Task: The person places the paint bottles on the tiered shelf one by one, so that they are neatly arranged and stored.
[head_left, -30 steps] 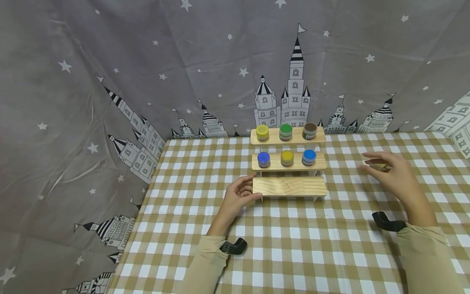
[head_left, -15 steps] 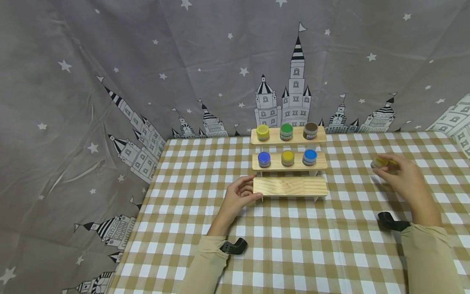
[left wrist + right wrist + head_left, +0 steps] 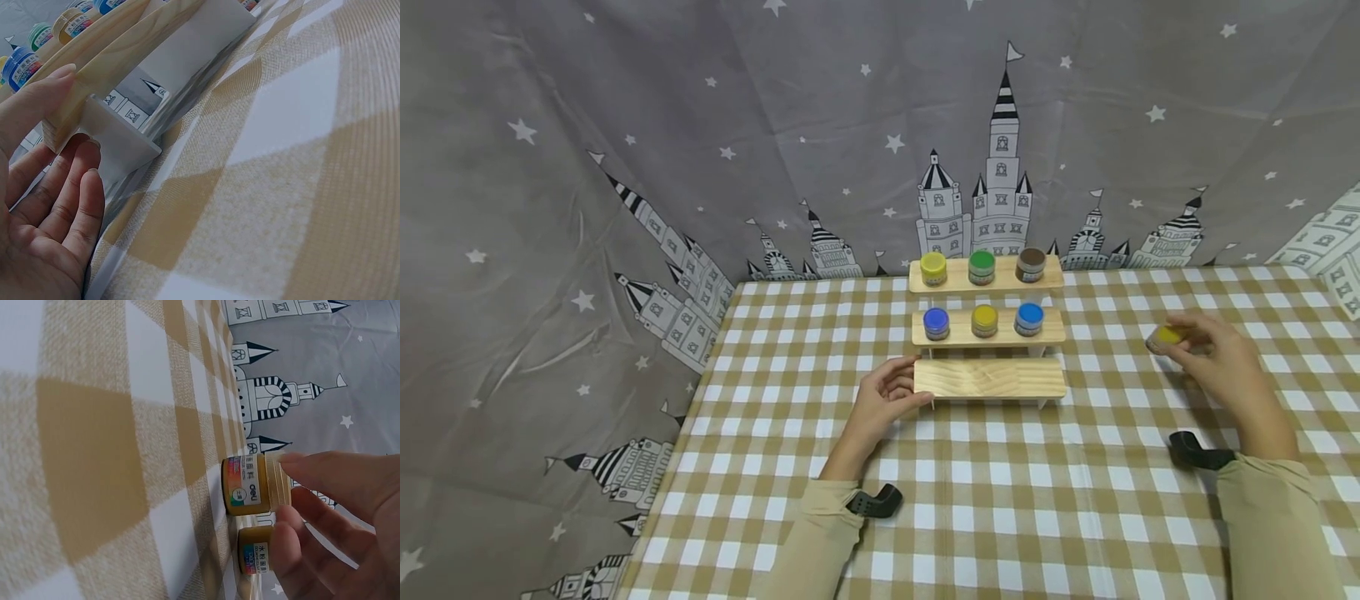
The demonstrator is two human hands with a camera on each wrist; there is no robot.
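Note:
A three-tier wooden stand point(image 3: 989, 379) with pale planks stands mid-table. My left hand point(image 3: 883, 404) grips the left end of its lowest plank. In the left wrist view the thumb lies on top and the fingers are beneath, beside a white support point(image 3: 119, 134). To the stand's right, my right hand point(image 3: 1217, 354) pinches a yellow-ochre paint jar point(image 3: 1162, 337) by its clear lid, thumb on one side and fingers on the other. Whether its base touches the cloth I cannot tell. A second ochre paint jar point(image 3: 253, 550) sits beside it, partly behind the fingers.
The top plank holds yellow point(image 3: 933, 268), green point(image 3: 981, 267) and brown point(image 3: 1030, 265) paint jars. On the middle plank are purple point(image 3: 936, 323), ochre point(image 3: 984, 321) and blue point(image 3: 1028, 318) ones. A checked cloth point(image 3: 1000, 517) covers the table; a grey castle-print curtain point(image 3: 820, 108) hangs behind.
My right hand has shifted slightly right. The jar at its fingertips, mostly hidden a second ago, now shows clearly and has moved a little left over the last half second. My left hand stays on the plank.

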